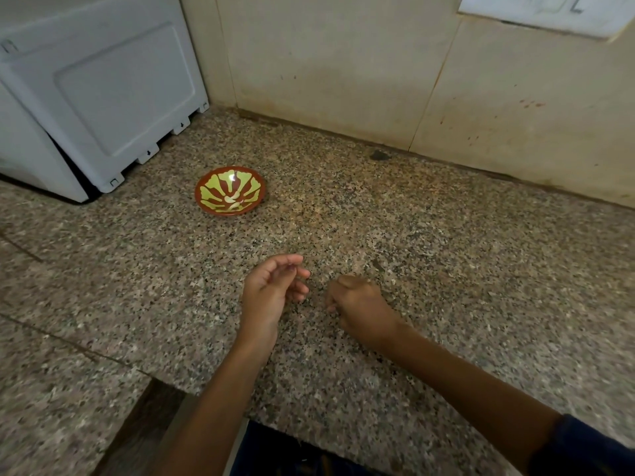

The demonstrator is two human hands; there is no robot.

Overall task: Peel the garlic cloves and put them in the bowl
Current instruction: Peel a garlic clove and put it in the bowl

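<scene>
Left hand (271,290) loosely curled, holding nothing; right hand (357,300) clenched; bowl (230,191) well apart

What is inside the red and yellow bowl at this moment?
The bowl shows only its yellow pattern and a glare spot; no garlic cloves are visible inside. Nothing covers its interior.

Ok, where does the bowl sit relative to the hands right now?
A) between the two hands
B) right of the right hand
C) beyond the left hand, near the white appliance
C: the bowl lies farther out than the left hand, close to the white appliance.
</scene>
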